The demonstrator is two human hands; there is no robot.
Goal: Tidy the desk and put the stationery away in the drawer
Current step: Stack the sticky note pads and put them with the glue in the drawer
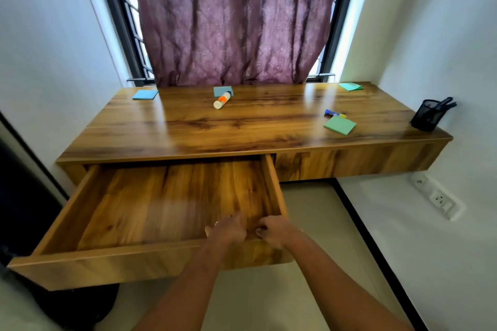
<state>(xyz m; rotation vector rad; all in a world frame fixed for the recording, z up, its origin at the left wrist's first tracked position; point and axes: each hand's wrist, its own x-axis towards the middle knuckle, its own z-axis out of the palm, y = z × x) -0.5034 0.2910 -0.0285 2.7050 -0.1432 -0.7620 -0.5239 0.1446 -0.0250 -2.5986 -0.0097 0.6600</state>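
- Down at the near edge, the left-side drawer (172,204) stands pulled well out from under the desk (269,126), its wooden floor bare.
- Left hand (227,231) sits on the drawer's front panel near its right end, fingers curled over the rim and dipping inside, gripping it. There's a ring on one finger.
- Right hand (274,231) is just beside it, fingers bent in over that same front rim and holding on too; the two hands are almost touching.
- Up on the desktop, all the stationery lies well apart from the drawer.
- Back left: a blue sticky-note pad (145,94), flat.
- Back centre: a glue stick (222,100) with an orange band lies on its side, its far end resting on a second blue pad (219,90).
- Back right corner: a green pad (350,86), close to the window frame.
- Right of centre: another green pad (340,125), and touching its far edge a small blue-and-yellow item (334,113), too blurred to name.
- Far right end: a black mesh pen holder (427,118) stands upright with dark handles poking out.
- Behind the desk, a mauve curtain (236,19) hangs over the window.
- The right-hand drawer front (349,164) sits flush and closed.
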